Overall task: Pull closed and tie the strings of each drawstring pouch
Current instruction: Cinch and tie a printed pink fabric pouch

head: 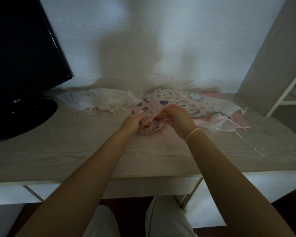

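A pink drawstring pouch (148,108) printed with small cartoon figures lies at the middle of the desk. Both hands work its cream strings (149,121) at the near end. My left hand (131,124) pinches the strings and bunched fabric from the left. My right hand (176,118) grips the strings from the right, a pale band on its wrist. Behind the pink pouch lie more pouches: a white patterned one (167,96), a sheer white one with a pink ribbon (217,120), and white ones (109,100) to the left.
A black monitor (22,48) on a round black base (15,117) stands at the left of the desk (75,151). A white wall panel rises behind. A white shelf frame (287,93) stands at the right. A loose string (246,141) trails toward the desk's right front.
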Demonstrator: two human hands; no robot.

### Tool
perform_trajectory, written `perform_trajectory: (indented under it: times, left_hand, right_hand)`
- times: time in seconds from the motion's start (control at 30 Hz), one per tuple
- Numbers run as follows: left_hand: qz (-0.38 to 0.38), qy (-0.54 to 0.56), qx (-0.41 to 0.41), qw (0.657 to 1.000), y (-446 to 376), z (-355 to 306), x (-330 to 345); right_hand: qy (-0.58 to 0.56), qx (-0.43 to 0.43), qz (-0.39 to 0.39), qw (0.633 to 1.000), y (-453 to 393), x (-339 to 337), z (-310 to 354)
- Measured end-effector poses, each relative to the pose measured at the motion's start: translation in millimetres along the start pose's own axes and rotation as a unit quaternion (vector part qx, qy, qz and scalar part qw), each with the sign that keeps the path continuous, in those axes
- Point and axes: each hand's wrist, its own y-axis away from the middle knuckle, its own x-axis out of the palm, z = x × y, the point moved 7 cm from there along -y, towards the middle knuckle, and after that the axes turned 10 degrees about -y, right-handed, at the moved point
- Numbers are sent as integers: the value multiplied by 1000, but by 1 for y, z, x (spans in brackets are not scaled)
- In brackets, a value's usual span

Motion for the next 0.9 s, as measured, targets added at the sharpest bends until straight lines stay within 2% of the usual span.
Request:
perform_trajectory:
  times: [0.1, 0.17, 0.27, 0.47, 0.63, 0.7, 0.9]
  left_hand:
    - [-4, 3, -1, 1000, -6, 9, 1]
    - [-12, 21, 1, 1000, 2, 4, 0]
    - [-7, 72, -15, 997, 7, 2, 4]
    - [-11, 67, -27, 997, 11, 11, 6]
    - [22, 222, 12, 975, 13, 9, 0]
    - [19, 204, 26, 978, 11, 8, -4]
    - [-31, 9, -9, 999, 10, 6, -18]
  right_hand:
    - [-217, 49, 43, 974, 6, 13, -4]
    - [-249, 83, 51, 964, 11, 20, -11]
    - [-168, 97, 50, 980, 14, 21, -21]
    - [55, 63, -4, 996, 9, 10, -26]
    - [191, 1, 23, 981, 10, 19, -17]
    - [212, -7, 29, 977, 8, 21, -15]
    - [270, -30, 26, 962, 8, 26, -10]
